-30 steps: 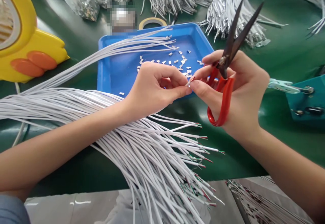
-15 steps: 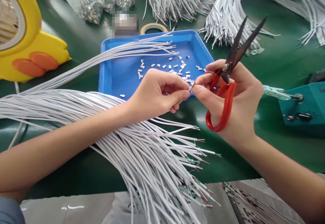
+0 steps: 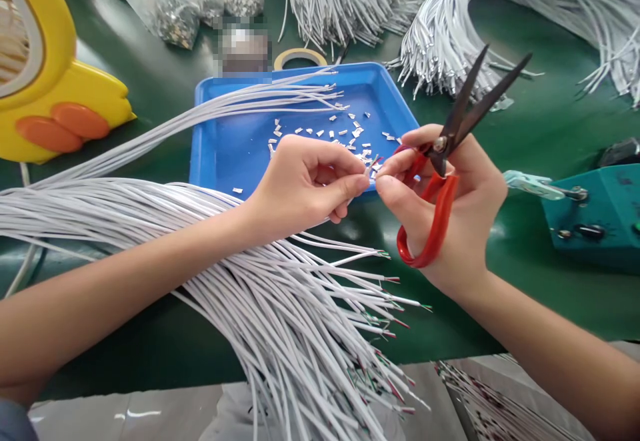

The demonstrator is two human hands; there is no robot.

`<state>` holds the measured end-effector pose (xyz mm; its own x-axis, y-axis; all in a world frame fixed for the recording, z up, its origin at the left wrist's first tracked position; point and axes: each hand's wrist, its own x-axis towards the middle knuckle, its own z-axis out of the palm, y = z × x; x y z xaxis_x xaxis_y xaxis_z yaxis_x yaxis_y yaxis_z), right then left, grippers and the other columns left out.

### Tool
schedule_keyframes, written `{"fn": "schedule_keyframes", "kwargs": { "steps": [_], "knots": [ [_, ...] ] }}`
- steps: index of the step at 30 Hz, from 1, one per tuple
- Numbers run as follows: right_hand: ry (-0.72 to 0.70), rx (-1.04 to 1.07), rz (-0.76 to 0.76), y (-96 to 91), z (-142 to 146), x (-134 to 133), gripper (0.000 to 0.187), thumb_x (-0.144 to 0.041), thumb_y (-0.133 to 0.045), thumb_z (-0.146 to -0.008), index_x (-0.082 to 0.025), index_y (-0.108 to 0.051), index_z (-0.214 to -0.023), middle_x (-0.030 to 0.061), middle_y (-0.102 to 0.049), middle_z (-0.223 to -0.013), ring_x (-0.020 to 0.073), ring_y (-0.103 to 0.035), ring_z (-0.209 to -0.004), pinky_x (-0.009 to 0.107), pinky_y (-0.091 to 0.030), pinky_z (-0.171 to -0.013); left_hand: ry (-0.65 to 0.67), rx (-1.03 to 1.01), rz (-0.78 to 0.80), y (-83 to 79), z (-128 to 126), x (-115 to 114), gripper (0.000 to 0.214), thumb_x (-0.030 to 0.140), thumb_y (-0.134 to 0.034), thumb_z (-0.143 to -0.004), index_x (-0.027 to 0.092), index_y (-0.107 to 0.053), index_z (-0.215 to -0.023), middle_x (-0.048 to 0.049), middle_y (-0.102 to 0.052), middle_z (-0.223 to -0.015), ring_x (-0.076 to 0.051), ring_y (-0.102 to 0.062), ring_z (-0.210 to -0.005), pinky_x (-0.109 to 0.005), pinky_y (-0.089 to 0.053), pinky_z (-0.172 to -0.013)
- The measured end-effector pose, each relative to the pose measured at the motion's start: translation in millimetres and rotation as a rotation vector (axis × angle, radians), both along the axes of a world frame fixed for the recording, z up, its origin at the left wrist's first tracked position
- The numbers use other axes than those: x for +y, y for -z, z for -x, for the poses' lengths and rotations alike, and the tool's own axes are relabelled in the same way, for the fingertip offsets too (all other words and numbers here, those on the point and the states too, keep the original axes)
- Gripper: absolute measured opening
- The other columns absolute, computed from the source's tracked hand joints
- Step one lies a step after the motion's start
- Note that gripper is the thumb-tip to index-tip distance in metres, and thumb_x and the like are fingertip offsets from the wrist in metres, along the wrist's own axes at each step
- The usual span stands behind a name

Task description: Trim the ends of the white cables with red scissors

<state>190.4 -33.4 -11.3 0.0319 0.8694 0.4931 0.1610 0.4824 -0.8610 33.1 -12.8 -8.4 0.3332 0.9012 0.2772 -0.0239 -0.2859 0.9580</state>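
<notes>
- The counter (image 3: pixel 520 248) is glossy dark green, catching pale glare; its near edge crosses below centre, with grey floor (image 3: pixel 100 414) at seven o'clock.
- A blue tray (image 3: pixel 200 134) sits at twelve, bearing white scraps (image 3: pixel 357 132) and several cable ends.
- A loose bundle of white cables (image 3: pixel 280 288) sweeps from nine towards five, its tips showing red and green.
- Around it: a yellow duck-shaped object (image 3: pixel 95 94) at ten, plastic bags (image 3: pixel 175 11) at eleven, teal box (image 3: pixel 590 208) at three.
- Centre: the left hand (image 3: pixel 310 181) pinches a cable end (image 3: pixel 371 168).
- The right hand (image 3: pixel 470 214) grips red-handled scissors (image 3: pixel 441 218), blades parted towards one; whether its fingertips touch the cable I cannot tell.
</notes>
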Motion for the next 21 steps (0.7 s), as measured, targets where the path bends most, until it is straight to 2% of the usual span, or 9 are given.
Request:
{"fn": "schedule_keyframes", "kwargs": {
  "steps": [6,10,13,17,21],
  "knots": [
    [0.058,-0.013,-0.112,-0.4,-0.4,2.1,0.028,-0.01,-0.069,-0.076,-0.025,-0.058,-0.097,-0.002,-0.065,-0.081,0.0143,-0.067,-0.074,0.031,-0.053,-0.067,0.067,0.023,-0.004,2.2,2.2,1.6,0.015,0.016,-0.068,-0.08,0.015,-0.066,-0.066,0.0011,-0.058,-0.052,-0.007,-0.052,-0.039,-0.019,-0.043,-0.037],
    [0.063,-0.004,-0.166,-2.1,-0.2,4.0,0.026,-0.011,-0.069,-0.076,-0.025,-0.059,-0.096,-0.0014,-0.065,-0.081,0.0152,-0.069,-0.074,0.031,-0.053,-0.066,0.066,0.049,-0.08,1.3,1.2,1.6,0.014,0.017,-0.068,-0.081,0.016,-0.067,-0.067,0.0001,-0.061,-0.057,-0.007,-0.051,-0.042,-0.021,-0.043,-0.04],
    [0.063,-0.069,-0.104,-3.2,-2.0,4.9,0.019,-0.022,-0.07,-0.079,-0.025,-0.059,-0.095,0.0,-0.067,-0.084,0.0155,-0.068,-0.072,0.033,-0.055,-0.067,0.055,0.073,-0.126,0.8,0.2,1.4,0.011,0.015,-0.067,-0.079,0.017,-0.069,-0.068,-0.0006,-0.063,-0.06,-0.008,-0.055,-0.048,-0.022,-0.047,-0.046],
    [0.06,-0.212,0.012,-3.1,-6.4,5.5,0.017,-0.036,-0.062,-0.088,-0.027,-0.06,-0.102,0.0004,-0.069,-0.085,0.0151,-0.067,-0.072,0.033,-0.054,-0.066,0.055,0.103,-0.201,2.2,0.5,2.2,0.012,0.012,-0.066,-0.077,0.019,-0.072,-0.07,-0.0017,-0.065,-0.063,-0.01,-0.055,-0.052,-0.024,-0.045,-0.047],
    [-0.027,-0.135,0.127,-3.3,-8.6,8.2,0.021,-0.038,-0.067,-0.085,-0.026,-0.06,-0.1,-0.0017,-0.067,-0.075,0.0134,-0.065,-0.066,0.03,-0.054,-0.061,0.027,0.18,-0.31,3.9,2.2,2.6,0.013,0.012,-0.066,-0.078,0.021,-0.073,-0.071,-0.0021,-0.065,-0.063,-0.011,-0.053,-0.053,-0.025,-0.041,-0.047]
  ]
}}
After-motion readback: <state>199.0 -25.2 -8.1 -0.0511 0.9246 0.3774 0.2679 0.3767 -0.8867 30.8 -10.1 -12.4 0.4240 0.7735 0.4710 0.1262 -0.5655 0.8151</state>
